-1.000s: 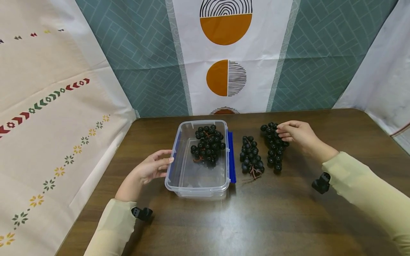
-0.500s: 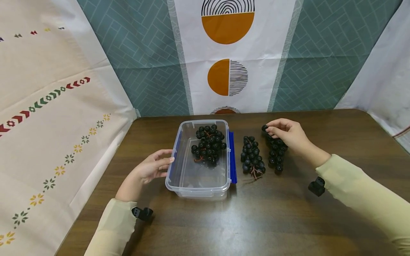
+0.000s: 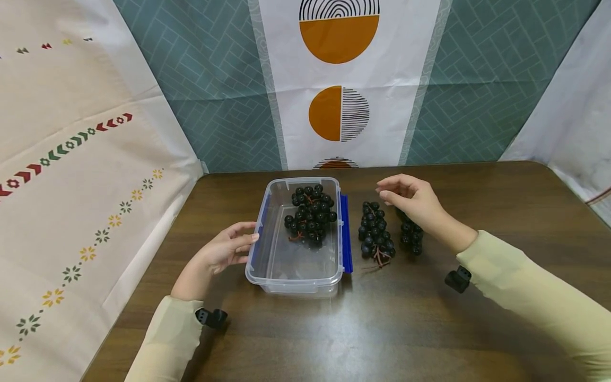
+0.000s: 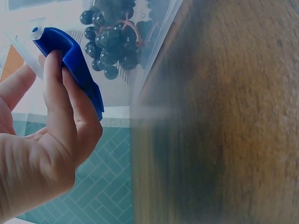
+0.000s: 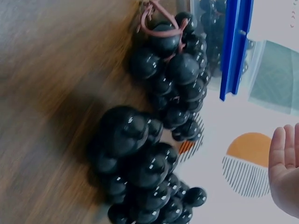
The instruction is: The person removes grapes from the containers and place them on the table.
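Note:
My left hand (image 3: 229, 248) grips the left side of a clear plastic container (image 3: 281, 269), thumb at the rim. In the left wrist view its fingers lie against the blue side latch (image 4: 78, 60). Inside the container is a bunch of black grapes (image 3: 312, 215). Two more bunches lie on the table to the right: a nearer-left one (image 3: 374, 233) with its reddish stem showing, and a right one (image 3: 411, 236), its far part hidden by my right hand (image 3: 415, 204). That hand hovers over the right bunch, fingers extended leftward and apart from the thumb, holding nothing.
A second blue latch (image 3: 346, 236) hangs folded down on the container's right side, beside the grapes. The brown wooden table (image 3: 406, 323) reaches back to a patterned cloth (image 3: 458, 122). Another cloth (image 3: 71, 212) hangs along the left.
My right hand has drifted left from the right grape bunch, its fingers lifting off and spreading toward the left bunch. My left hand and the container have stayed put.

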`<state>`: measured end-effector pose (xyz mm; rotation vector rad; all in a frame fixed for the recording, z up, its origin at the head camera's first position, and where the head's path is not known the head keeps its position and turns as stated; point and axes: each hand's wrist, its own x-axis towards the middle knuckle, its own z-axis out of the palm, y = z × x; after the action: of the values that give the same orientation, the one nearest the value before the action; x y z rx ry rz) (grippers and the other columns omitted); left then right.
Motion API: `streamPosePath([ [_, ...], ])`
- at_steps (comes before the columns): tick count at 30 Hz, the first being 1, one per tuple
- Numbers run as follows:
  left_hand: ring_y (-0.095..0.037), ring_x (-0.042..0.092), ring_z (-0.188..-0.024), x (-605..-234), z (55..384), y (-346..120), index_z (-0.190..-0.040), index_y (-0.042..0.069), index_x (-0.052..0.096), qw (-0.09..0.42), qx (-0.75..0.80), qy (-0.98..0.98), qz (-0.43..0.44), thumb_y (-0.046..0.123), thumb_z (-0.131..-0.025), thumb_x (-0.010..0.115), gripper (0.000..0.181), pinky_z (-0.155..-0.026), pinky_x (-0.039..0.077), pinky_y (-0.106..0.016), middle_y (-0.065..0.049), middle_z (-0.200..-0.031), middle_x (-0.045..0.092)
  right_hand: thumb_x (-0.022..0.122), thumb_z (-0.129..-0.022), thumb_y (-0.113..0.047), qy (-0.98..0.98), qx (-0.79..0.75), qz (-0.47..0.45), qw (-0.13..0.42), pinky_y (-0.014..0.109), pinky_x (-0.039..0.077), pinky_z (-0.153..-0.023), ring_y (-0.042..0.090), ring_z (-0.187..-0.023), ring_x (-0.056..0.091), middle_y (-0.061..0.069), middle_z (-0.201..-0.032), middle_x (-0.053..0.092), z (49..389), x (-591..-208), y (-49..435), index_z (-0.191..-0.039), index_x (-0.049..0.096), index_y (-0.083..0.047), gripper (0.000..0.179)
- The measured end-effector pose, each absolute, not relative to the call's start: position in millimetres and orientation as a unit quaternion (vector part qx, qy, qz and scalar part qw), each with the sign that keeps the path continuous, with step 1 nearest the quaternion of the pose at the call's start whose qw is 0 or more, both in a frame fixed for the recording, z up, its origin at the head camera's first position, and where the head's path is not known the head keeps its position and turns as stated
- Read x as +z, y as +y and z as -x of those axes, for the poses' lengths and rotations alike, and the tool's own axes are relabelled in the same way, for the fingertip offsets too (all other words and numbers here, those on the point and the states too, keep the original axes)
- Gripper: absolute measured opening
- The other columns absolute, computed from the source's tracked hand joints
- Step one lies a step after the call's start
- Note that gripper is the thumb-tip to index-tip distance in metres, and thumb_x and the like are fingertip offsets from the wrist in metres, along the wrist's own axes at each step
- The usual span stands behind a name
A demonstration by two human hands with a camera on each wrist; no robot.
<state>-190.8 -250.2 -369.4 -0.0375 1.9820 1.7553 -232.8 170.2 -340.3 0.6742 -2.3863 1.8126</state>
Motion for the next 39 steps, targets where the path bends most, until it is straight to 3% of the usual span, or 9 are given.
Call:
streamPosePath([
  [5,-0.014,0.063,-0.098,-369.3,190.8,-251.2,-0.145,0.003,0.024,0.245,0.642,0.726,0.014,0.019,-0.097,0.055,0.059,-0.076,0.054,-0.028,-0.001,-0.107,0.063,0.061,-0.092,-0.008,-0.793,0.552,-0.251,0.055,0.017,0.049,-0.073,0.002,-0.092,0.061,-0.001,-0.106,0.067,230.5,-340.8,158.8,-0.113,0.062,0.002,0.024],
  [10,-0.014,0.063,-0.097,-369.4,190.6,-251.6,-0.145,0.003,0.024,0.246,0.644,0.725,0.013,0.019,-0.097,0.055,0.059,-0.076,0.054,-0.029,-0.002,-0.106,0.062,0.064,-0.089,-0.004,-0.815,0.497,-0.284,0.087,0.02,0.047,-0.077,-0.002,-0.091,0.058,0.013,-0.107,0.066,228.3,-342.4,149.4,-0.113,0.064,-0.002,0.025],
  [18,-0.012,0.064,-0.095,-368.1,189.7,-250.5,-0.144,0.002,0.025,0.243,0.645,0.725,0.014,0.018,-0.097,0.055,0.059,-0.075,0.055,-0.028,0.0,-0.103,0.063,0.072,-0.079,0.004,-0.81,0.443,-0.353,0.153,0.031,0.05,-0.078,0.024,-0.092,0.059,0.011,-0.108,0.064,231.6,-346.8,139.4,-0.115,0.064,-0.003,0.037],
  [27,-0.011,0.064,-0.092,-367.5,188.9,-250.3,-0.145,0.002,0.024,0.243,0.643,0.726,0.009,0.018,-0.097,0.054,0.058,-0.074,0.055,-0.027,0.002,-0.1,0.064,0.079,-0.074,-0.005,-0.82,0.39,-0.392,0.146,0.048,0.048,-0.088,0.029,-0.111,0.054,0.014,-0.123,0.059,231.5,-346.6,125.0,-0.122,0.06,-0.003,0.051],
  [39,-0.01,0.062,-0.094,-370.7,191.5,-249.7,-0.144,0.004,0.027,0.236,0.633,0.738,0.01,0.021,-0.097,0.054,0.057,-0.076,0.053,-0.027,0.001,-0.106,0.059,0.083,-0.073,-0.02,-0.85,0.291,-0.419,0.132,0.05,0.041,-0.097,0.03,-0.118,0.049,0.013,-0.13,0.055,225.5,-338.2,103.7,-0.127,0.059,-0.008,0.061],
])
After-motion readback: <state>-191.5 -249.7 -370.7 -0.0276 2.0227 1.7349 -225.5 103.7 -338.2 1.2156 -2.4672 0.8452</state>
